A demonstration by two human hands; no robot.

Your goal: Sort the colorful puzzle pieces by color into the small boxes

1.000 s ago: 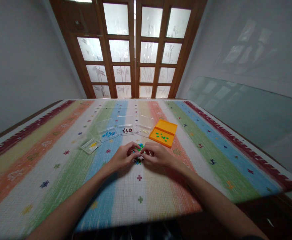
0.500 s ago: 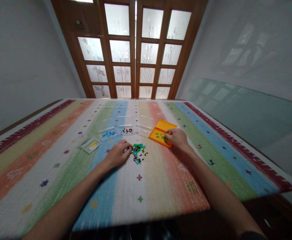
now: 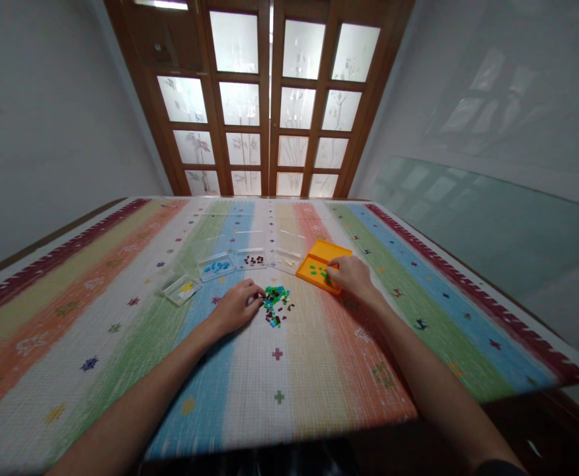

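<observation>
Now my right hand bunches, contents unclear, over open orange plastic box, two o'clock from multicoloured brick pile.

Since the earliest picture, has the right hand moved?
Yes: the right hand has gone rightward and slightly forward, from the pile of pieces to the orange box, which stayed put.
</observation>
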